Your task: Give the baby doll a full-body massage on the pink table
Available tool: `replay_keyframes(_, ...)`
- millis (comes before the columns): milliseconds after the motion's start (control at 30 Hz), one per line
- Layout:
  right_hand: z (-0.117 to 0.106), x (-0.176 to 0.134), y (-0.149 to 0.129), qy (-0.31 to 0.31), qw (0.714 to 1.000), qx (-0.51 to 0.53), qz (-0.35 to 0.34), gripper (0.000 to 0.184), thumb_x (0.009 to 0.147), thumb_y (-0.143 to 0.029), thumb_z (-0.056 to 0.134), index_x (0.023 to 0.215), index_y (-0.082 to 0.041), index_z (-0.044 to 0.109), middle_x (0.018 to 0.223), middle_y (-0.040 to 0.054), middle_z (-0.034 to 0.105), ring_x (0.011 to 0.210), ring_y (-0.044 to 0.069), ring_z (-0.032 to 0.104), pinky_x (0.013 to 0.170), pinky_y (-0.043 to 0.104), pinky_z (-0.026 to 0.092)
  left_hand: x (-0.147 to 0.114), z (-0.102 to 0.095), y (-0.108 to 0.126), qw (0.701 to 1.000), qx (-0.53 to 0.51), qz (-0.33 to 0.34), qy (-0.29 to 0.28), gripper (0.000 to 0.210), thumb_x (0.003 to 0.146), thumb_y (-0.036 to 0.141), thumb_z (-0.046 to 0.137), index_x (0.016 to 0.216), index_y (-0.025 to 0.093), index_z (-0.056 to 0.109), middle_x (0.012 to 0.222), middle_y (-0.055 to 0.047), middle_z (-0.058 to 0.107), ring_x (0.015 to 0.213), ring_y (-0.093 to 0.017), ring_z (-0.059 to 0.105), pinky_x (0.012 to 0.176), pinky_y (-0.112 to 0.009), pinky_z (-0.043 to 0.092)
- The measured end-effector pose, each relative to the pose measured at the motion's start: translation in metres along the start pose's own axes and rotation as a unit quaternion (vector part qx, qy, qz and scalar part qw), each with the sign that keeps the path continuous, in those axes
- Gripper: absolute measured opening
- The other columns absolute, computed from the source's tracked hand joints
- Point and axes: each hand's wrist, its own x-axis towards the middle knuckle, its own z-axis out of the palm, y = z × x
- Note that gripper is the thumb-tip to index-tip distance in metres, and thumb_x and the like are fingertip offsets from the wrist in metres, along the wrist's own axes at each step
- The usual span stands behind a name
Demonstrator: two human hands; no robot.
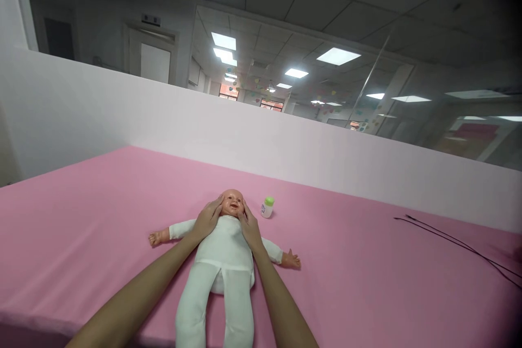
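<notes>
A baby doll point(225, 250) in a white outfit lies on its back on the pink surface, its arms spread to both sides and its legs toward me. Against the left side of the doll's head point(232, 196) rests my left hand point(209, 218), open, with the fingers stretched out along the cheek. My right hand point(249, 224) lies on the other side of the head, also open, the fingers straight beside the cheek. Both palms are near the doll's shoulders. To the right of the head stands a small white bottle point(267, 209) with a green cap, touched by neither hand.
Pink cloth point(346, 261) covers the broad surface. Thin black cables point(457, 242) lie at its right side. A low white wall point(261, 141) runs along the back, with a glass window point(285, 65) above it.
</notes>
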Motion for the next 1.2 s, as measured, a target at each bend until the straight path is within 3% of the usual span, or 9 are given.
replay_keyframes(167, -0.007, -0.010, -0.014, -0.008, 0.992, -0.126, 0.019, 0.061, 0.103, -0.059, 0.044, 0.153, -0.023, 0.051, 0.147, 0.0114, 0.063, 0.135, 0.029, 0.059, 0.111, 0.042, 0.044, -0.008, -0.012, 0.010, 0.993, 0.103, -0.026, -0.051, 0.055, 0.108, 0.035, 0.028, 0.158, 0.015, 0.042, 0.146, -0.016, 0.062, 0.130, -0.026, 0.062, 0.106, -0.042, 0.049)
replay_keyframes(267, -0.022, -0.023, -0.027, -0.052, 0.967, -0.247, 0.016, 0.047, 0.108, -0.048, 0.032, 0.130, -0.024, 0.067, 0.124, 0.0098, 0.075, 0.113, 0.027, 0.069, 0.094, 0.035, 0.049, -0.015, -0.033, 0.023, 0.971, 0.208, -0.050, -0.102, 0.050, 0.108, 0.033, 0.030, 0.151, 0.017, 0.050, 0.136, -0.016, 0.069, 0.120, -0.030, 0.067, 0.092, -0.041, 0.052)
replay_keyframes(367, -0.042, -0.041, -0.037, -0.091, 0.931, -0.352, 0.009, 0.049, 0.111, -0.042, 0.025, 0.110, -0.023, 0.071, 0.114, 0.0087, 0.077, 0.101, 0.023, 0.070, 0.083, 0.030, 0.045, -0.025, -0.055, 0.036, 0.944, 0.304, -0.060, -0.115, 0.043, 0.107, 0.031, 0.034, 0.136, 0.018, 0.063, 0.135, -0.015, 0.070, 0.121, -0.033, 0.066, 0.089, -0.041, 0.051)
replay_keyframes(500, -0.064, -0.063, -0.042, -0.116, 0.910, -0.396, 0.030, 0.043, 0.110, -0.044, 0.034, 0.102, -0.022, 0.070, 0.107, 0.0098, 0.076, 0.093, 0.023, 0.068, 0.079, 0.030, 0.041, -0.045, -0.077, 0.043, 0.902, 0.398, -0.064, -0.156, 0.040, 0.108, 0.033, 0.034, 0.120, 0.018, 0.069, 0.118, -0.017, 0.074, 0.109, -0.034, 0.069, 0.085, -0.043, 0.050)
replay_keyframes(700, -0.095, -0.084, -0.040, -0.132, 0.895, -0.421, 0.062, 0.048, 0.111, -0.043, 0.029, 0.102, -0.020, 0.071, 0.105, 0.0120, 0.075, 0.094, 0.024, 0.066, 0.081, 0.031, 0.040, -0.064, -0.105, 0.036, 0.868, 0.456, -0.061, -0.187, 0.043, 0.108, 0.035, 0.031, 0.141, 0.022, 0.056, 0.133, -0.017, 0.067, 0.111, -0.034, 0.066, 0.086, -0.042, 0.048)
replay_keyframes(833, -0.119, -0.096, -0.032, -0.107, 0.888, -0.446, 0.032, 0.044, 0.109, -0.044, 0.035, 0.108, -0.019, 0.072, 0.113, 0.0134, 0.074, 0.107, 0.026, 0.063, 0.092, 0.035, 0.040, -0.074, -0.134, 0.032, 0.881, 0.427, -0.105, -0.173, 0.049, 0.107, 0.047, 0.032, 0.141, 0.021, 0.056, 0.131, -0.017, 0.069, 0.113, -0.036, 0.065, 0.085, -0.040, 0.047)
replay_keyframes(933, -0.136, -0.104, -0.026, -0.064, 0.880, -0.470, 0.031, 0.038, 0.103, -0.048, 0.048, 0.103, -0.020, 0.073, 0.120, 0.0146, 0.071, 0.117, 0.030, 0.058, 0.099, 0.041, 0.039, -0.083, -0.161, 0.029, 0.912, 0.346, -0.115, -0.190, 0.051, 0.099, 0.061, 0.042, 0.120, 0.023, 0.067, 0.114, -0.014, 0.074, 0.102, -0.033, 0.067, 0.075, -0.034, 0.045)
replay_keyframes(1067, -0.161, -0.110, -0.027, -0.120, 0.911, -0.385, 0.083, 0.030, 0.092, -0.050, 0.063, 0.092, -0.022, 0.073, 0.103, 0.0109, 0.072, 0.098, 0.028, 0.062, 0.083, 0.036, 0.045, -0.091, -0.191, 0.020, 0.937, 0.273, -0.129, -0.176, 0.040, 0.083, 0.063, 0.063, 0.086, 0.023, 0.071, 0.091, -0.010, 0.074, 0.080, -0.028, 0.066, 0.062, -0.030, 0.039)
replay_keyframes(1200, -0.174, -0.112, -0.035, -0.137, 0.942, -0.293, 0.089, 0.013, 0.075, -0.032, 0.077, 0.082, -0.022, 0.072, 0.086, 0.0033, 0.070, 0.075, 0.020, 0.058, 0.068, 0.030, 0.043, -0.091, -0.200, 0.011, 0.967, 0.156, -0.166, -0.114, 0.037, 0.071, 0.057, 0.076, 0.088, 0.024, 0.076, 0.083, -0.005, 0.075, 0.073, -0.025, 0.066, 0.060, -0.028, 0.042)
